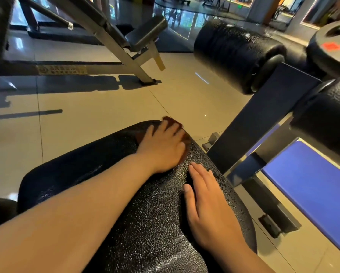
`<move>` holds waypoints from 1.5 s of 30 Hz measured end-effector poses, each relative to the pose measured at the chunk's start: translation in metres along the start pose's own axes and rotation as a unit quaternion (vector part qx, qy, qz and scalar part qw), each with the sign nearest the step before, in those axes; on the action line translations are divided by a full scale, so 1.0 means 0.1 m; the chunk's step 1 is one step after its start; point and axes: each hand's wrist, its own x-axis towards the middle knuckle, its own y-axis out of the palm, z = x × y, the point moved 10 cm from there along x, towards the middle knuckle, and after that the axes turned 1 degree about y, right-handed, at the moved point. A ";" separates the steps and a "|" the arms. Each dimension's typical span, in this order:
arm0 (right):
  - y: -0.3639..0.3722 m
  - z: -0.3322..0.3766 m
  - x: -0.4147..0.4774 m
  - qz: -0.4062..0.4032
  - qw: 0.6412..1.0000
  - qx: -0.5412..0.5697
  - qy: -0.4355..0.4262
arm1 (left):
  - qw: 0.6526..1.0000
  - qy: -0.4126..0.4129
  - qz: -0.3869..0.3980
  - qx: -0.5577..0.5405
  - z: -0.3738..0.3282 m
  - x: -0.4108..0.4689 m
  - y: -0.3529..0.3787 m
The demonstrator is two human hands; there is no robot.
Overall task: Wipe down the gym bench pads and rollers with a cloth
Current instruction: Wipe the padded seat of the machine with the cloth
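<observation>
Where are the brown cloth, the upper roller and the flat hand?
cloth [170, 120]: head view, its far brown corner.
upper roller [234, 54]: head view, rounded black side.
right hand [208, 200]: head view, its back.

A: First entry?
B: Floor: glossy beige tile with thin dark seams.
A: Upper left?
B: Far bench: slanted grey steel frame with a black pad at its end. There is a yellowish label on its base rail, print unreadable.
A: Right side?
B: Plate, top corner: a black weight disc with a red sticker on its face. Below it is a blue panel, edged by grey bars.
A: Background?
B: Dark mat behind the far bench; past it, blurred reflections.
</observation>
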 end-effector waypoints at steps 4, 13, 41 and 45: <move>0.00 0.03 0.01 -0.005 1.000 -0.011 -0.008 | 0.990 0.141 0.014 -0.002 -0.21 -0.60 -0.01; -0.02 0.03 0.00 -0.019 1.000 0.008 -0.010 | 1.000 0.003 0.004 0.009 -0.05 -0.13 -0.04; -0.13 -0.01 -0.02 -0.077 0.996 0.029 -0.024 | 0.989 0.147 0.012 -0.003 -0.42 -0.50 0.01; -0.11 0.00 -0.02 -0.073 0.997 0.004 -0.026 | 0.994 0.104 0.020 0.000 -0.01 -0.51 -0.04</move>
